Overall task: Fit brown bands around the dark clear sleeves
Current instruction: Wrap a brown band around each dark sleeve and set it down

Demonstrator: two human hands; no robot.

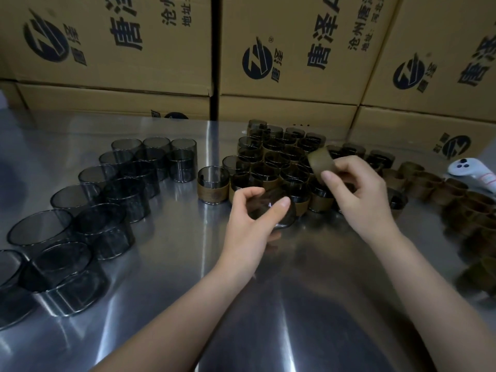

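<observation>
A dark clear sleeve (279, 213) sits just above the steel table (295, 277), held with the left hand (249, 221) curled round it, thumb on its near side. Just to the right, the right hand (354, 189) pinches a brown band (320, 161). Banded sleeves (268, 162) cluster behind, bare sleeves (107, 189) stand left, loose bands (442, 189) lie right, and cardboard boxes (295, 49) line the back.

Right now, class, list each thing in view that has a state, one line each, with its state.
held sleeve: tilted, unbanded.
left hand: grips the held sleeve.
brown band: raised, not yet on a sleeve.
right hand: pinches the brown band.
bare sleeves: standing at left, unbanded.
banded sleeves: upright, bands fitted.
loose bands: at right, unused.
</observation>
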